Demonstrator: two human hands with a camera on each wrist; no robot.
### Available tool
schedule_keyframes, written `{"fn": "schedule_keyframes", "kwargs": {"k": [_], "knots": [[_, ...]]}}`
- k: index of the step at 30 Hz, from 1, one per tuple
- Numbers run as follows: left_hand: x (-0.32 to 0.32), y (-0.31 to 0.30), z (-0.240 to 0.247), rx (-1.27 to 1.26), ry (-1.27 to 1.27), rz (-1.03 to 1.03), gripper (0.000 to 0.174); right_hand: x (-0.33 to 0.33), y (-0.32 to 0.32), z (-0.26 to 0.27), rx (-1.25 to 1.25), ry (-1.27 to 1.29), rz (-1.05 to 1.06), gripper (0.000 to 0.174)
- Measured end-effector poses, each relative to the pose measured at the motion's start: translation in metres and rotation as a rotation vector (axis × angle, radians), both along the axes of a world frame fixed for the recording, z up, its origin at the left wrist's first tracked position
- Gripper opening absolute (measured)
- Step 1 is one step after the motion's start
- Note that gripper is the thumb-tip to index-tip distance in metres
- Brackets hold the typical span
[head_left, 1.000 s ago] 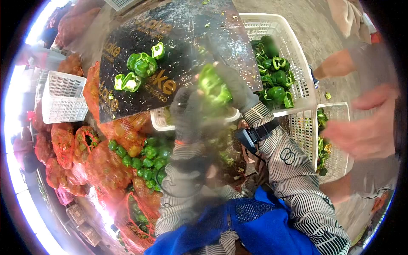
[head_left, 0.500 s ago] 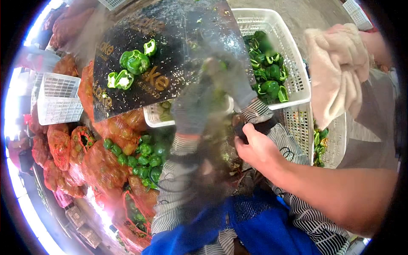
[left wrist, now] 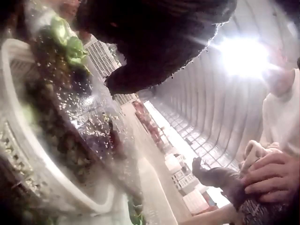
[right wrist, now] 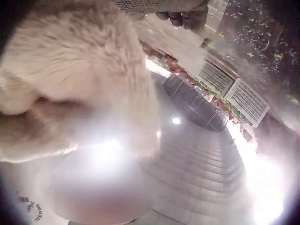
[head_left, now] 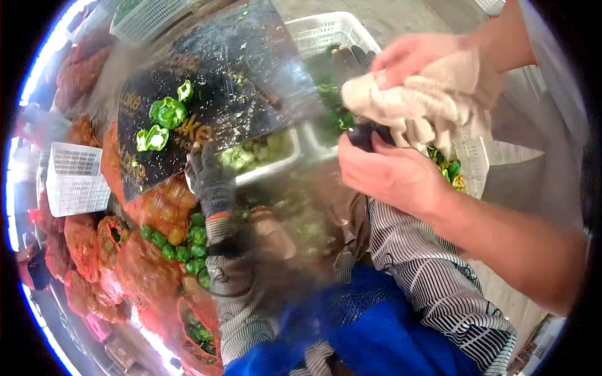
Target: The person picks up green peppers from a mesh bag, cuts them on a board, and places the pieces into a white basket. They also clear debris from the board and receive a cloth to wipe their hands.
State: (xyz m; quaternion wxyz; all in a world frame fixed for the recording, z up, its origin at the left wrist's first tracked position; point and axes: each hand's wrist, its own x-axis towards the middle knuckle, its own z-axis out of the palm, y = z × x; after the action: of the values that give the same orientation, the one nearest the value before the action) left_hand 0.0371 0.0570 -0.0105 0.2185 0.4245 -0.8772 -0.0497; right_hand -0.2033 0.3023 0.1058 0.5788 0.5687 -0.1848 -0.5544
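Observation:
My left hand [head_left: 210, 178], in a dark grey glove, rests at the front edge of the black board [head_left: 263, 119] and holds nothing. Its gloved shape [left wrist: 154, 42] fills the top of the left wrist view. My right hand [head_left: 352, 62], also gloved, is stretched out past the board's right side with loose fingers. Another person's hand [head_left: 401, 169] grips the dark camera mount [head_left: 367, 135] at my right wrist. Their other hand [head_left: 414, 56] presses a beige cloth [head_left: 433, 94] there. This cloth [right wrist: 89, 70] covers much of the right wrist view.
Cut green peppers [head_left: 168, 113] lie on the board, near a thin dark tool [head_left: 260, 88]. Below its edge sits a white basket [head_left: 266, 166] of pale green pieces. Another white crate [head_left: 332, 28] stands right. Red net sacks [head_left: 147, 266] and whole green peppers [head_left: 182, 252] are at left.
The green pepper has left my hands. My left hand moved left to the board's edge; my right went up and right. The other person's hands came in with the cloth.

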Motion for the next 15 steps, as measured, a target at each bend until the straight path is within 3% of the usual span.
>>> {"fn": "schedule_keyframes", "kwargs": {"k": [3,5,8,11,12,15], "knots": [[0.048,0.029,0.024,0.266,0.067,-0.02,0.043,-0.003,0.004,0.037,-0.134,-0.039,0.045,0.023],[0.074,0.03,0.017,0.145,0.003,-0.037,0.04,0.0,0.005,0.046,-0.201,-0.067,0.088,0.024],[0.094,0.047,0.019,0.09,0.172,-0.058,0.033,0.015,0.009,0.017,-0.137,-1.187,-0.222,0.019],[0.1,0.057,0.026,0.18,0.184,-0.026,0.03,0.022,0.008,0.036,-0.158,-1.045,-0.059,0.019],[0.104,0.052,0.012,0.12,0.207,-0.016,0.026,0.027,0.008,0.072,-0.19,-0.257,0.169,0.021],[0.111,0.053,0.002,0.178,0.316,0.011,0.024,0.044,0.015,0.09,-0.105,-0.311,0.039,0.023]]}}
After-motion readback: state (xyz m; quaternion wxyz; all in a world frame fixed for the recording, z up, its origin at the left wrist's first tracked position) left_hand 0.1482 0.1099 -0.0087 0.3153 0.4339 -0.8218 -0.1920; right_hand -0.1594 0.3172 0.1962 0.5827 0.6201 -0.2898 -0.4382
